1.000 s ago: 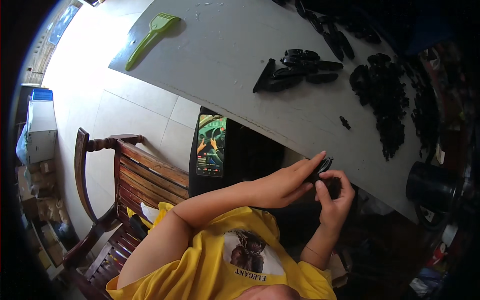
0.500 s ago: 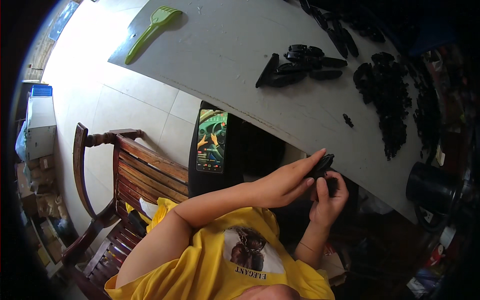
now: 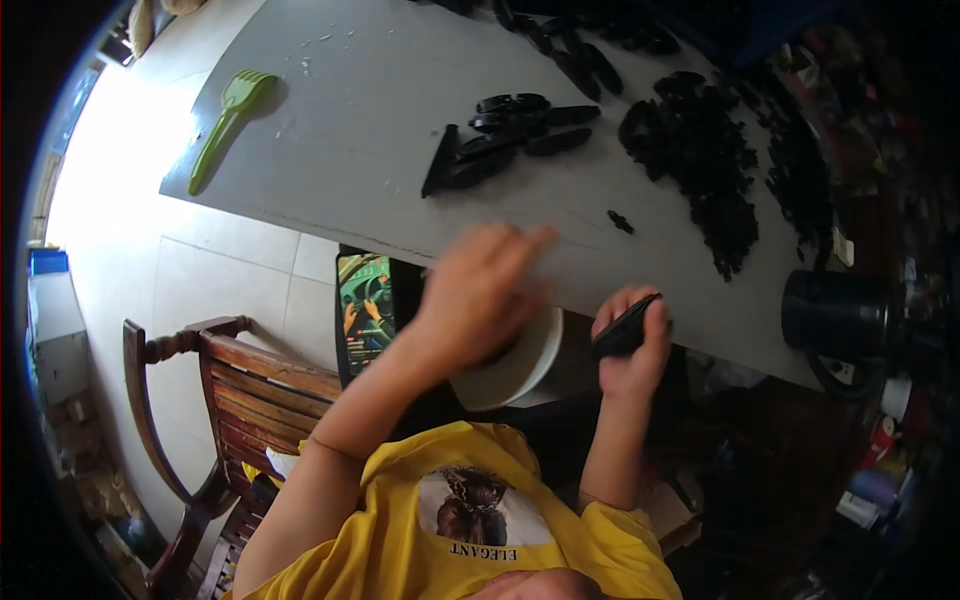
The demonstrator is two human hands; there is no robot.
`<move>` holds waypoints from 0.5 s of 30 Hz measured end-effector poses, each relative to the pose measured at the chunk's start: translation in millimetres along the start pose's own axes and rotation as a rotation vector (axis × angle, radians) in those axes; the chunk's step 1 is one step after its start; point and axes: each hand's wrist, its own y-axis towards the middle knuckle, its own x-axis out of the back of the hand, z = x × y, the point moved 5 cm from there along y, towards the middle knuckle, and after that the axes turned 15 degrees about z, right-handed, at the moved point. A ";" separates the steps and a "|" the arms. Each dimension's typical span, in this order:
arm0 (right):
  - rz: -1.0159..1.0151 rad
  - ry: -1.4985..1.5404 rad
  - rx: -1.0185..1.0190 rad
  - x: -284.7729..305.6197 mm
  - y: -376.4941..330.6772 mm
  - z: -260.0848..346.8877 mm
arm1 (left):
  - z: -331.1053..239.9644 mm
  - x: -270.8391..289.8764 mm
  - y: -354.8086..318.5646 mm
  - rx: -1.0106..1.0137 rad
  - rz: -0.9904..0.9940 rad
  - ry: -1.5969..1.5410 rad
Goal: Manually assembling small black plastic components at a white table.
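Observation:
My right hand (image 3: pixel 632 345) is closed round a long black plastic part (image 3: pixel 627 329), held tilted just off the table's front edge. My left hand (image 3: pixel 485 290) is raised over the table edge, smeared by motion; one finger points right, and what it may hold cannot be made out. Past it on the grey table (image 3: pixel 330 150) lies a group of similar long black parts (image 3: pixel 500 140). One small black piece (image 3: pixel 621 221) lies alone between my hands and a heap of small black pieces (image 3: pixel 700 160).
At the table's far left lies a green plastic rake (image 3: pixel 232 125). A black mug-like container (image 3: pixel 835 312) stands at the right edge. Below my left hand is a white round tub (image 3: pixel 545 365), beside a lit phone (image 3: pixel 365 310). A wooden chair (image 3: pixel 265 370) stands at left.
My hands have parted: the left moved up and left toward the table, while the right keeps the black part. The whole view has shifted, and the white tub now shows.

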 end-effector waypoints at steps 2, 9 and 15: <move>0.100 -0.070 -0.017 -1.6 21.0 15.2 | 22.4 18.2 9.9 0.115 -0.287 0.353; 0.060 -1.642 0.153 -21.6 76.1 43.3 | 47.5 22.3 37.2 0.305 -0.213 0.666; 0.221 -1.791 -0.041 -11.5 79.5 38.5 | 27.9 24.8 21.7 0.144 -0.299 0.366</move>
